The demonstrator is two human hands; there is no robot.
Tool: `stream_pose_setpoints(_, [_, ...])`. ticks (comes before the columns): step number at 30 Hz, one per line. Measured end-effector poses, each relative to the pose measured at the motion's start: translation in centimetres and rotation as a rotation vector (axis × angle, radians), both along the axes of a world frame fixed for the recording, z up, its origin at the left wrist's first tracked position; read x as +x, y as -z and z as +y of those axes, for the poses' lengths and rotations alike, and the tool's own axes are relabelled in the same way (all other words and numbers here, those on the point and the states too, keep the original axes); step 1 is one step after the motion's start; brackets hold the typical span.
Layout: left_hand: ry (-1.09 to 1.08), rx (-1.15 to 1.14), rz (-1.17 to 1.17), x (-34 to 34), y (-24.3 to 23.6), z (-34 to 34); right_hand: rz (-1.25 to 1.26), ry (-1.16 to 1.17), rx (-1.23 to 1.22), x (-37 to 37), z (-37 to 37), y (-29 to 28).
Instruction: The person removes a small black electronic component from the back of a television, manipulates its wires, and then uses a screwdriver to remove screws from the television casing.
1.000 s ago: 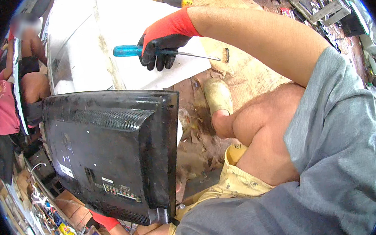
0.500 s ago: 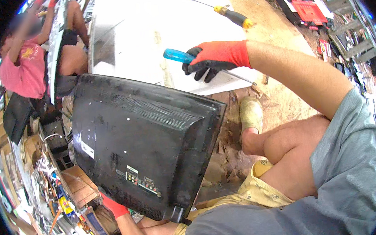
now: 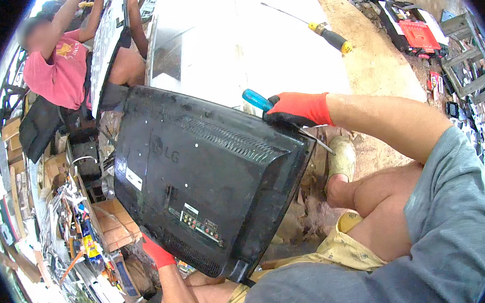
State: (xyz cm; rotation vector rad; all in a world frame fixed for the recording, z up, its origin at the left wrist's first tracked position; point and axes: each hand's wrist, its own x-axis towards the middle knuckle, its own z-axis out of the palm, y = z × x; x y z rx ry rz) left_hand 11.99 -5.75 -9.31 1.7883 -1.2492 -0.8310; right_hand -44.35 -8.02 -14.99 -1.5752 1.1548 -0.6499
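A black flat-screen television stands tilted in front of me, its back with vents and sockets facing me. At its lower left edge is my left hand in a red glove, closed on the rim; the fingertips are hidden behind the set. My right hand, in a red and black glove, lies against the top right edge of the television. Its fingers are wrapped round a screwdriver with a blue handle, whose metal shaft sticks out on the other side of the hand.
Behind the television lies a large white panel. A yellow-and-black screwdriver rests on it. A co-worker in a pink shirt handles another panel at far left. Cardboard and scrap fill the left; a red-and-black toolbox sits at far right.
My right hand, with the blue screwdriver, has come down from over the white panel to the television's top edge. My left hand stays at the lower left rim. The whole view has shifted slightly.
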Motion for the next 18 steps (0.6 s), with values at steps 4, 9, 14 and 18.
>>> stream_pose_setpoints(4, [-0.136,0.015,0.185,0.3,0.0,-0.3,-0.074,0.132,0.323,0.3,0.8,-1.1])
stream_pose_setpoints(9, [0.196,0.041,-0.610,3.8,0.2,-0.1,-0.117,-0.217,0.006,-0.6,1.9,3.4])
stream_pose_setpoints(14, [0.073,0.142,-0.209,7.0,1.7,-0.7,-0.020,-0.288,-0.099,0.2,1.9,4.6])
stream_pose_setpoints(18, [0.311,0.099,-0.279,7.2,1.1,-0.9,-0.097,-0.184,-0.127,1.0,1.3,5.4])
